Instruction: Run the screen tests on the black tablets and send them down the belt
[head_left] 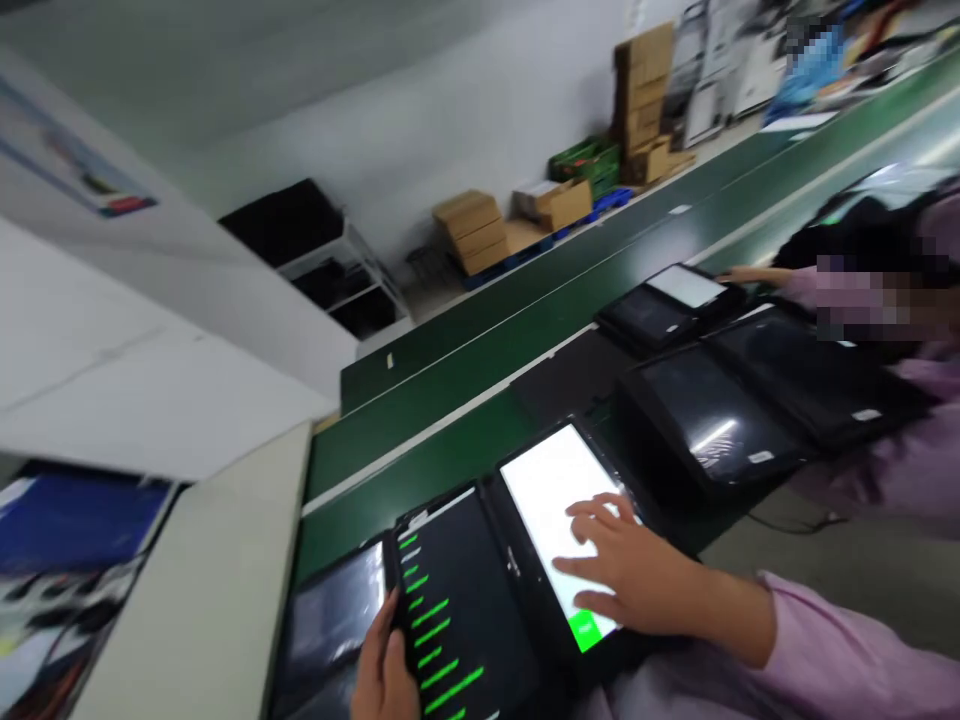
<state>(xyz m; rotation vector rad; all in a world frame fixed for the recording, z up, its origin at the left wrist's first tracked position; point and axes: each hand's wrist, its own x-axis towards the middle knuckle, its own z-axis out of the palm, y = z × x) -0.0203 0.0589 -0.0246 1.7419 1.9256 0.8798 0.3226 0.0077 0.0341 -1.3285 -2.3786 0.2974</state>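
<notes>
Right hand (637, 578), fingers (589, 569) spread over the white-screen tablet (551, 480), grasping nothing; contact unclear. Left hand (386, 678) at the left edge of the green-text tablet (487, 600), maybe steadying it; can't tell if it grips. Both tablets face up, side by side on the bench (465, 450), likely for viewing together. Green lines (455, 689), bezel lettering (513, 562), pale label (418, 521): too blurred to read.
</notes>
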